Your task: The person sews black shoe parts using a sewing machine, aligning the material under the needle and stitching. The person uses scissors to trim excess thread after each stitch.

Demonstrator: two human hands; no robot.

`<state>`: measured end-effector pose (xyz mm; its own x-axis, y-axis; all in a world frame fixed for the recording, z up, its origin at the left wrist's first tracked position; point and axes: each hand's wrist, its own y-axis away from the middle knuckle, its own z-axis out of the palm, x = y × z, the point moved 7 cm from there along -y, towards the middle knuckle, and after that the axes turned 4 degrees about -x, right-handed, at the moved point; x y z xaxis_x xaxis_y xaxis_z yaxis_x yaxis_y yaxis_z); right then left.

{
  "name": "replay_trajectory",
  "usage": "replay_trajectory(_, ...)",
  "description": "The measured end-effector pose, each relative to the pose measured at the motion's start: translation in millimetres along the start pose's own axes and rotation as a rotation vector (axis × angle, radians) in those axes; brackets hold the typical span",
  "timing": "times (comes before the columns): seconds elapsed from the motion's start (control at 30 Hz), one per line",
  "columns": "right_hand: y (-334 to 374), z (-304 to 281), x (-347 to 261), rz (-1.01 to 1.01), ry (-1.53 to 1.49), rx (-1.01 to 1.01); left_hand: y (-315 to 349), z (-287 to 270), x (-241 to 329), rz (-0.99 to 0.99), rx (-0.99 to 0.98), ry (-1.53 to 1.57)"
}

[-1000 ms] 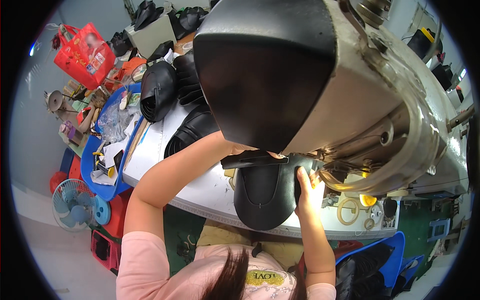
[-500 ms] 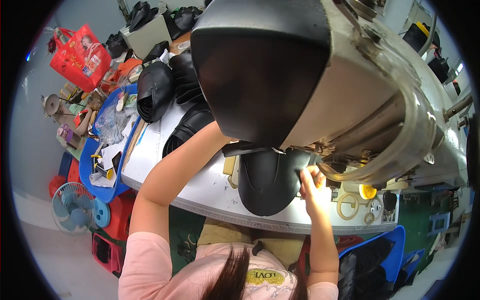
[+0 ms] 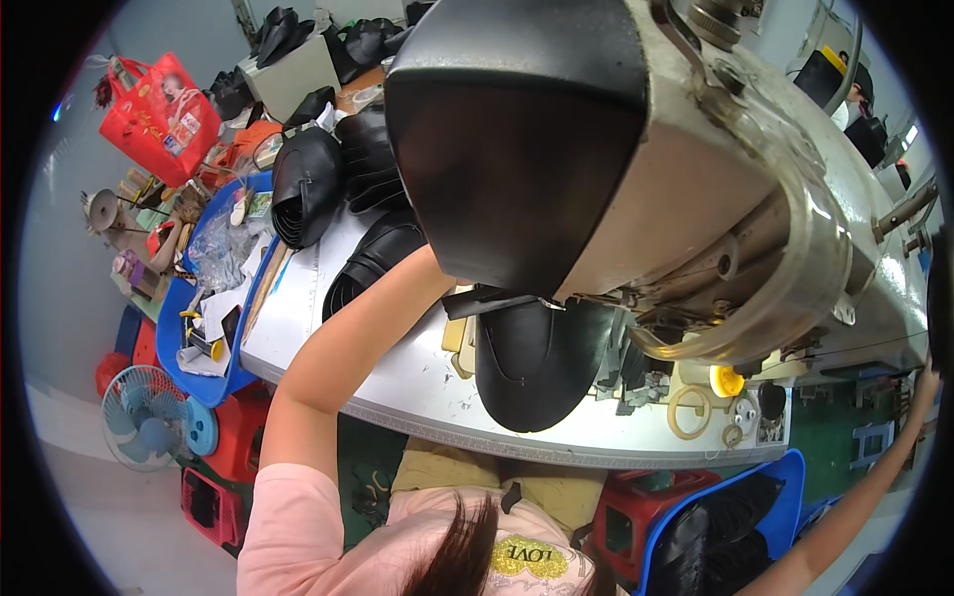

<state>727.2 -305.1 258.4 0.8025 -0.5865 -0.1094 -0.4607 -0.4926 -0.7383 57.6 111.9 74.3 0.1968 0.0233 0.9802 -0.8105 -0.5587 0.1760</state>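
A black, leather-like shoe upper (image 3: 529, 382) with a rounded front and a curved seam lies partly under the sewing machine head (image 3: 517, 169). My left forearm (image 3: 373, 313) reaches behind that head. The machine covers my left hand, so its fingers and anything in them are hidden. Far out at the right rim, my right hand (image 3: 926, 387) is raised beside the machine's right end. It is small and cut by the dark edge, and I cannot make out its fingers. Grey strips (image 3: 631, 377) lie just right of the upper.
Rolled black uppers (image 3: 306, 184) stand on the white table (image 3: 397, 382) at the left. Blue trays (image 3: 209, 372) with scraps hang beside it. A yellow knob (image 3: 726, 380) and ring (image 3: 688, 412) sit at the right. Below is a blue bin (image 3: 792, 472) of black pieces beside a red stool (image 3: 646, 487).
My right hand has left the upper's right edge and swung far right to the machine's end. The grey strips now show. My left arm and the upper have hardly moved.
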Motion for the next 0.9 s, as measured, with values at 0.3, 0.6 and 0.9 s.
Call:
replay_trajectory(0.3, 49, 58, -13, 0.164, -0.165, 0.123, 0, 3, -1, -0.006, -0.008, 0.011)
replay_trajectory(0.6, 213, 37, -327, -0.238, -0.418, -0.016, 0, 7, 1, -0.015, -0.023, 0.014)
replay_trajectory(0.9, 215, 34, -326, -0.293, -0.413, 0.061, 3, 5, -2, -0.028, -0.018, 0.008)
